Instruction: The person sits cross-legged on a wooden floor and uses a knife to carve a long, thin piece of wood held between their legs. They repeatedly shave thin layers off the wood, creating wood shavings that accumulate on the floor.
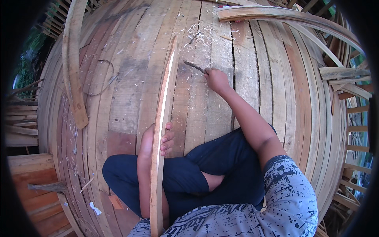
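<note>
A long narrow wooden plank (160,130) stands on edge in front of me, running from my body up to a tapered tip. My left hand (166,139) grips it near the middle, with the fingers wrapped round its right side and the rest of the hand partly hidden behind it. Out to the right, my right hand (217,80) is closed round the handle of a knife (194,66). Its dark blade points to the upper left, apart from the plank. The handle is mostly hidden in my fist.
I sit cross-legged on a plank floor (126,98) strewn with wood shavings (199,35). A long board (73,79) lies at left beside a thin curved strip (106,85). Curved timber (284,14) is at upper right, cut wood pieces (343,74) at right, and a broom (49,187) at lower left.
</note>
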The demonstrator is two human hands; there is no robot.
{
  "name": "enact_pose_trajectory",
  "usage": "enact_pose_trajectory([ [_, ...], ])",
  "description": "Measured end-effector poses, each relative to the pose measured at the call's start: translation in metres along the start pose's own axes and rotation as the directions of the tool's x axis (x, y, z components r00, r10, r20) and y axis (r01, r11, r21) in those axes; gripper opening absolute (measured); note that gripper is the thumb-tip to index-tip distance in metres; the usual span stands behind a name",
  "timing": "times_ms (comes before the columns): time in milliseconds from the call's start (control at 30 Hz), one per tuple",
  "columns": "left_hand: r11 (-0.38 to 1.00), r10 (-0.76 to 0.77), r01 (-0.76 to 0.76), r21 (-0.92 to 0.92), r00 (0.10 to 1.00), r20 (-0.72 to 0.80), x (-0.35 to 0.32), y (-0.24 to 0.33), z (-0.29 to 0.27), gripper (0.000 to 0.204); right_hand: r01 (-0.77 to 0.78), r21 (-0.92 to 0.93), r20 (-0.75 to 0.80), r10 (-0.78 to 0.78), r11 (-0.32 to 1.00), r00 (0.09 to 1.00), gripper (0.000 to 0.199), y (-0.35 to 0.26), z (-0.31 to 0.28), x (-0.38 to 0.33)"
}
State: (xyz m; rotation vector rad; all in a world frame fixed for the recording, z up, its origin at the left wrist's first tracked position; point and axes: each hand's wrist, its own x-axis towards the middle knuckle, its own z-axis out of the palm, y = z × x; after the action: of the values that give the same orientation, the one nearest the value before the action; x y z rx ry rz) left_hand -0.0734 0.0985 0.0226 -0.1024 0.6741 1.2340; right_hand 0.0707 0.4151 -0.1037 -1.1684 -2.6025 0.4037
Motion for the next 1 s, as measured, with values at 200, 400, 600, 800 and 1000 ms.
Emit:
enact_pose_trajectory([
  [200,0.999,0.012,-0.012,-0.046,1.0,0.005,-0.009,0.004,-0.006,0.029,0.15,0.441,0.527,-0.391,0.885,0.755,0.034,0.016,-0.032,-0.004],
  [400,1.0,0.003,-0.003,-0.013,1.0,-0.023,-0.004,-0.002,0.002,0.029,-0.204,0.134,0.12,0.188,0.97,0.975,0.038,0.01,-0.04,-0.004],
  [600,1.0,0.017,-0.017,-0.012,1.0,0.022,-0.005,0.0,-0.008,0.029,-0.062,0.367,0.597,-0.184,0.928,0.781,0.038,0.068,-0.061,0.018],
  [800,1.0,-0.004,0.004,-0.001,0.999,-0.038,0.001,-0.001,-0.002,0.028,-0.232,0.125,0.424,0.159,0.965,0.891,0.036,0.1,-0.075,0.015],
  [1000,0.999,-0.026,0.026,-0.021,0.999,0.029,0.003,-0.003,-0.004,0.029,-0.142,0.334,0.455,-0.027,0.932,0.89,0.037,0.102,-0.095,0.014],
])
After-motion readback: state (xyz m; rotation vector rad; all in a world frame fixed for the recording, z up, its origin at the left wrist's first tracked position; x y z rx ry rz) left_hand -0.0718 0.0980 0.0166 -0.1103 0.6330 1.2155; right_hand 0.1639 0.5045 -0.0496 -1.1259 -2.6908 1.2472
